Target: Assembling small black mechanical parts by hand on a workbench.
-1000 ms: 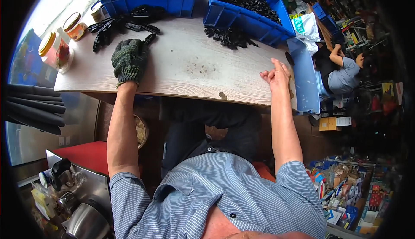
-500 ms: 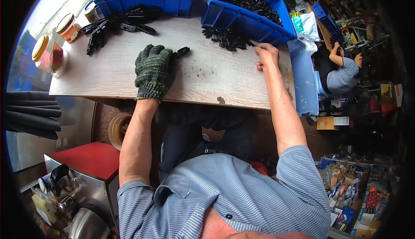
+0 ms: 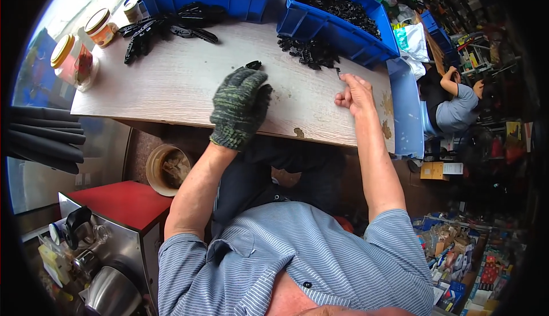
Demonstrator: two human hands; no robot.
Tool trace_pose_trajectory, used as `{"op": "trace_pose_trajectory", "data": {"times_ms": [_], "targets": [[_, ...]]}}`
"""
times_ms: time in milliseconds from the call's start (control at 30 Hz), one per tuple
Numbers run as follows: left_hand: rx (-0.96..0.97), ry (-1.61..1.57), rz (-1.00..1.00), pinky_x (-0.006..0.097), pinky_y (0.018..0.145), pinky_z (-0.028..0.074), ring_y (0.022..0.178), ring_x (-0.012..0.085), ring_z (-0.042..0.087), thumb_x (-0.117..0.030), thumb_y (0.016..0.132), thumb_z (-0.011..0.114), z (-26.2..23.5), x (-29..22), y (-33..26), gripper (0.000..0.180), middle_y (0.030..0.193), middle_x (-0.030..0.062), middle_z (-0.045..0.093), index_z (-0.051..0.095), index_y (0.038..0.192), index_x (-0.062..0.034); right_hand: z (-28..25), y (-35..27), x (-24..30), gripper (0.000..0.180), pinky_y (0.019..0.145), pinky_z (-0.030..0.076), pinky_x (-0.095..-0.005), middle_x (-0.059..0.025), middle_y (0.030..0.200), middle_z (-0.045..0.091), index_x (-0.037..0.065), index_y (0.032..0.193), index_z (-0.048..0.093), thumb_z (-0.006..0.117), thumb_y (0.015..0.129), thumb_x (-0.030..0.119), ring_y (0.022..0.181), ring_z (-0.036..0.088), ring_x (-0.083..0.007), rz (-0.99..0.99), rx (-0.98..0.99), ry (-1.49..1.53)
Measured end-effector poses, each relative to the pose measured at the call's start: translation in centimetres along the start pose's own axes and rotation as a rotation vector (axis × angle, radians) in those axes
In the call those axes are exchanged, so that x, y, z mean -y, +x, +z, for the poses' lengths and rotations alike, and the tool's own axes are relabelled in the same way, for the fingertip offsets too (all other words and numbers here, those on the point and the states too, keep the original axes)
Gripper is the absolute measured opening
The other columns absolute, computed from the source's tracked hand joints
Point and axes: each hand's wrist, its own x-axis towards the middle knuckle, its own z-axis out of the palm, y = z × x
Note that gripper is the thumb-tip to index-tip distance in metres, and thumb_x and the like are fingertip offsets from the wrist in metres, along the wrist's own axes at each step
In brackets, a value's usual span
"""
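Note:
My left hand (image 3: 240,102), in a dark green and black knitted glove, is closed around a black plastic part (image 3: 253,64) over the desk. Only the part's rounded end shows beyond the fingers. My bare right hand (image 3: 355,93) is closed, its lower fingers curled in, and a small black plastic piece (image 3: 338,72) shows at the index fingertip. Just beyond that hand, a heap of small black plastic pieces (image 3: 309,52) lies against a blue bin. Several long black plastic parts (image 3: 171,27) are piled at the desk's far left.
Two blue bins, one left (image 3: 209,0) and one right (image 3: 337,27), hold black parts along the far side of the desk (image 3: 148,87). Lidded jars (image 3: 74,64) stand at its left end. A light blue tub (image 3: 406,104) adjoins the right edge. Another person (image 3: 454,107) is farther right.
My left hand has moved right and slightly nearer, with the black part in it. My right hand has drawn back a little from the heap, and a small piece now shows at its fingertip.

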Motion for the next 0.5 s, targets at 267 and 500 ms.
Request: {"op": "trace_pose_trajectory", "data": {"times_ms": [267,500], "targets": [[0.089,-0.348,-0.107,0.043,0.097,0.051,0.114,0.0370,0.062,-0.003,0.083,0.073,5.1,-3.0,-0.3,0.039,0.122,0.0164,0.067,0.066,0.121,-0.0065,4.3,-5.5,-2.1,0.018,0.045,0.057,-0.0412,-0.0028,0.049,0.050,0.004,0.088,0.064,0.068,0.090,0.022,0.039,0.054,-0.0180,-0.051,0.504,0.094],[0.309,-0.561,-0.335,0.033,0.084,0.056,0.099,0.0218,0.069,-0.003,0.092,0.067,5.3,-2.1,-0.7,0.031,0.109,0.0105,0.072,0.066,0.123,-0.0040,5.6,-7.7,-2.1,0.026,0.044,0.056,-0.0401,-0.0037,0.048,0.048,0.003,0.095,0.064,0.066,0.092,0.029,0.043,0.058,-0.0209,-0.062,0.438,0.115]]}}
